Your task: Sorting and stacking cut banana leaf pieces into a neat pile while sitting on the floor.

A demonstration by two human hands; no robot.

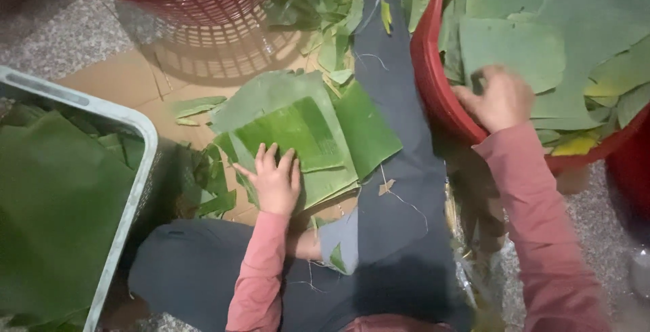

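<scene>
My left hand lies flat, fingers spread, on a stack of cut green leaf pieces laid on cardboard between my legs. My right hand reaches over the rim of a red tub at the right and rests on the pale green leaf pieces piled inside it; its fingers are curled on a leaf, and whether it grips one is unclear. Both sleeves are pink. My legs in dark trousers stretch forward beside the stack.
A grey-rimmed crate holding dark green leaves stands at the left. A red mesh basket sits at the top left. Leaf scraps lie by my foot at the top. Cardboard covers the speckled floor.
</scene>
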